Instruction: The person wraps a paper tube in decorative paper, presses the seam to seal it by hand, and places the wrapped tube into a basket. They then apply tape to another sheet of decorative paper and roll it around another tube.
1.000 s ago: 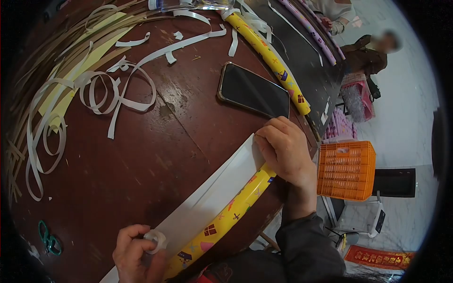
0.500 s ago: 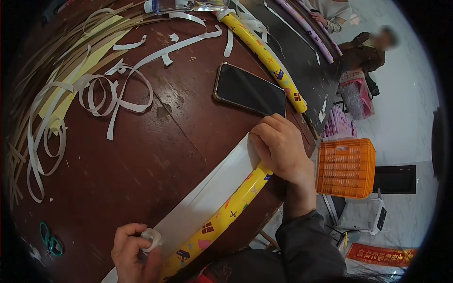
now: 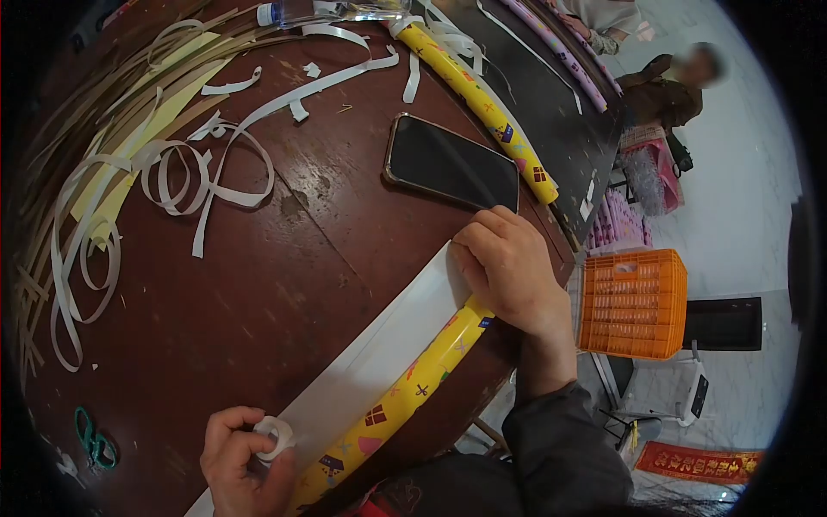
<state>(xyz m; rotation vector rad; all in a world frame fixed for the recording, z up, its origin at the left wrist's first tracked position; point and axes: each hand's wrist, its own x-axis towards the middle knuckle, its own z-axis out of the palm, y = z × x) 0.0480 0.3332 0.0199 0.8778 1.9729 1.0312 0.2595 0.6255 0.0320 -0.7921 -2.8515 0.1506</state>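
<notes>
A roll of yellow patterned wrapping paper [image 3: 419, 386] lies slantwise at the near edge of the brown table, its white underside [image 3: 370, 345] showing as a flat strip along the roll. My right hand [image 3: 510, 269] is closed on the far end of the paper, its fingertips bent over the white strip. At the near end my left hand [image 3: 245, 470] holds a small white roll of tape [image 3: 274, 438] between thumb and fingers, above the white strip. Just beyond my right hand a black-screened phone [image 3: 452, 162] lies on the table.
Another yellow roll [image 3: 478, 103] lies past the phone, near a plastic bottle [image 3: 336, 10]. Curled white strips [image 3: 245, 196] and brown strips [image 3: 95, 112] cover the left side. Green-handled scissors [image 3: 95, 439] lie at lower left. An orange crate [image 3: 633, 303] and another person [image 3: 663, 99] are at right.
My hands and the paper keep nearly the same places. The view has shifted slightly, and the tape roll in my left hand is turned a little, showing its hole more.
</notes>
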